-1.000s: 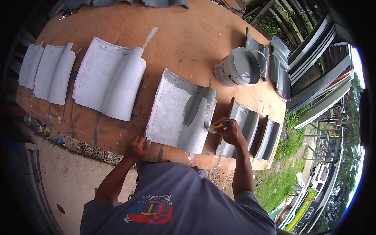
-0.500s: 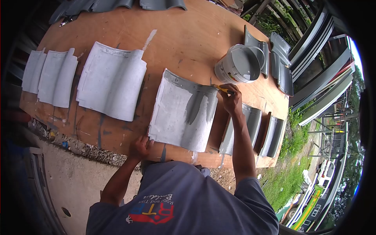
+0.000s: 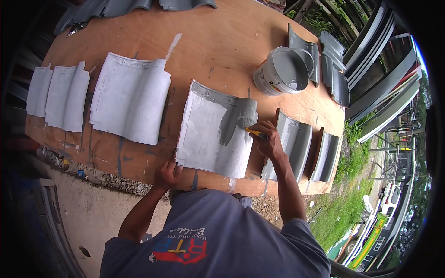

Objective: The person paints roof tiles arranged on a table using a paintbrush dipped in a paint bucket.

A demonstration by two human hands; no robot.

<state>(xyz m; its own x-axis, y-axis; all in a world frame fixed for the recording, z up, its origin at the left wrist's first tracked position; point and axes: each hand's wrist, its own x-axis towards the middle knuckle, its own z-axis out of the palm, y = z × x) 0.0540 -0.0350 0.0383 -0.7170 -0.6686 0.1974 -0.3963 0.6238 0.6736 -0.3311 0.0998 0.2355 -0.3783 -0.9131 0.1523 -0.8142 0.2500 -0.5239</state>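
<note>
The fingers of the right hand (image 3: pixel 270 140) are closed around the yellow handle of a brush (image 3: pixel 257 133), its bristle end pointing away from the palm and meeting grey coating near the right edge of a roof tile (image 3: pixel 199 132). The fingers of the left hand (image 3: pixel 168 175) are curled at the tile's near left corner; they seem to steady it, though whether they pinch it I cannot tell.

That tile lies on the bench (image 3: pixel 220 51), close to the person's body and between the two hands. Grey covers its far edge and far right corner and runs in a tongue down towards the middle; the broad left part and the near end of the ridge are white. I judge the step in hand to be brushing grey over white, with much of the face uncovered. The next move would call for a stroke following the curve of the ridge, with the tile kept from sliding.

Beyond the right hand stands a bucket (image 3: pixel 266 81) of grey paint, near enough for reloading the brush. To the right lie two grey-coated tiles (image 3: pixel 296 141); to the left, three white ones (image 3: pixel 130 99). More grey tiles (image 3: pixel 127 4) line the bench's far side.
</note>
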